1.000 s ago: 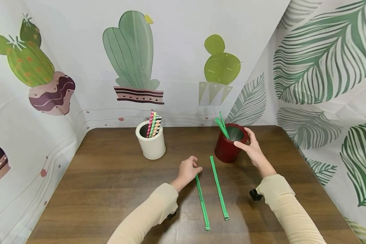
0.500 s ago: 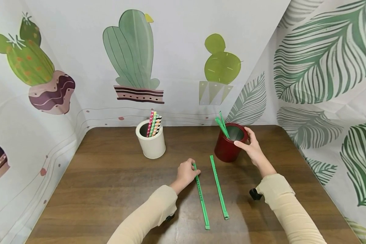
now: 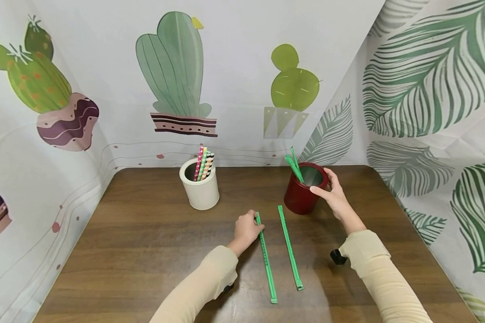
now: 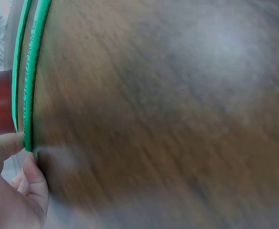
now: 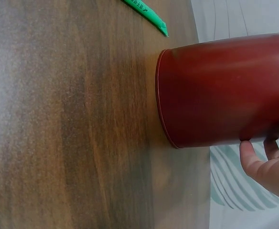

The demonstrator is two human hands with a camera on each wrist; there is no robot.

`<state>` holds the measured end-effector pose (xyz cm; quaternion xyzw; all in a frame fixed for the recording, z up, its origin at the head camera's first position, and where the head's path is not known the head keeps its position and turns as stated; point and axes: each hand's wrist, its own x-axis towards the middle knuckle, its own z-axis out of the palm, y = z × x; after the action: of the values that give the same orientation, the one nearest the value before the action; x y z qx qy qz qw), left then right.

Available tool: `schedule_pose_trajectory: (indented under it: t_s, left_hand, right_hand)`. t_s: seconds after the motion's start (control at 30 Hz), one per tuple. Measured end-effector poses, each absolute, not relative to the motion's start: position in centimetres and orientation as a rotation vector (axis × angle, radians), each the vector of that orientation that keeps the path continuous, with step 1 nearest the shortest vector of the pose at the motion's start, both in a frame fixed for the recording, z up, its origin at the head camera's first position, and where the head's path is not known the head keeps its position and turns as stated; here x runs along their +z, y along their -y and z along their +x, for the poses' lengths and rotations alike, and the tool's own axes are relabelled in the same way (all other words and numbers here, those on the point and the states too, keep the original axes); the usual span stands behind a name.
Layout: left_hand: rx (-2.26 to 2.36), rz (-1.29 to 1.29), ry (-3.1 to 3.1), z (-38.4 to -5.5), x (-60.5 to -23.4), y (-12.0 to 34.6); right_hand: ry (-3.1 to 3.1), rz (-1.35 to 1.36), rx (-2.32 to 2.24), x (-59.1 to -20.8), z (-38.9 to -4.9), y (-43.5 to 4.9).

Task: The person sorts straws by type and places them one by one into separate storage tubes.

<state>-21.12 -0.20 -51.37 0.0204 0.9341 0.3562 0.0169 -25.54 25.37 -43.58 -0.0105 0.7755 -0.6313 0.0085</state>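
In the head view my left hand (image 3: 247, 229) pinches the far end of a green paper-wrapped straw (image 3: 267, 264) lying on the table. Thumb and finger meet at the tip of that straw (image 4: 31, 76) in the left wrist view. A second green-wrapped straw (image 3: 289, 249) lies to its right, apart from my hands. My right hand (image 3: 336, 197) holds the upper right side of a dark red cup (image 3: 301, 197), thumb at the rim and fingers round the outside. The cup stands upright, with a few green-wrapped straws (image 3: 294, 168) leaning at its left.
A cream cup (image 3: 203, 193) stands at the back left, holding several patterned paper straws (image 3: 204, 166). All of this is on a brown wooden table (image 3: 145, 233). Behind its far edge hangs a cloth (image 3: 238, 80) printed with cacti and leaves.
My left hand has come down and slightly toward me, taking hold of the left straw's far end. That straw has shifted only slightly. The right hand stays on the red cup.
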Motion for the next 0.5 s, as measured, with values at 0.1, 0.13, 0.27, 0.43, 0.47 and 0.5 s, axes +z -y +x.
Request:
schedule_pose_trajectory:
  t_s: [0.1,0.13,0.27,0.43,0.47,0.5]
  left_hand:
    - [1.129,0.051,-2.894,-21.12,-51.36,0.19]
    - [1.131,0.046,-2.894,-21.13,-51.35,0.18]
    - [1.142,0.035,-2.906,-21.15,-51.27,0.14]
    - [1.139,-0.019,-2.903,-21.33,-51.46,-0.04]
    - [1.136,-0.033,-2.903,-21.35,-51.47,-0.06]
    - [1.132,-0.048,-2.903,-21.39,-51.51,-0.07]
  right_hand:
    - [-2.425,-0.035,-1.971,-44.13,-25.85,-25.64]
    - [-2.428,-0.038,-1.967,-44.26,-25.92,-25.69]
    - [-2.443,-0.047,-1.958,-44.45,-25.99,-25.77]
    - [-2.453,-0.046,-1.962,-44.42,-25.95,-25.72]
    - [-2.453,-0.044,-1.964,-44.44,-25.95,-25.71]
    - [-2.451,-0.043,-1.967,-44.46,-25.96,-25.71]
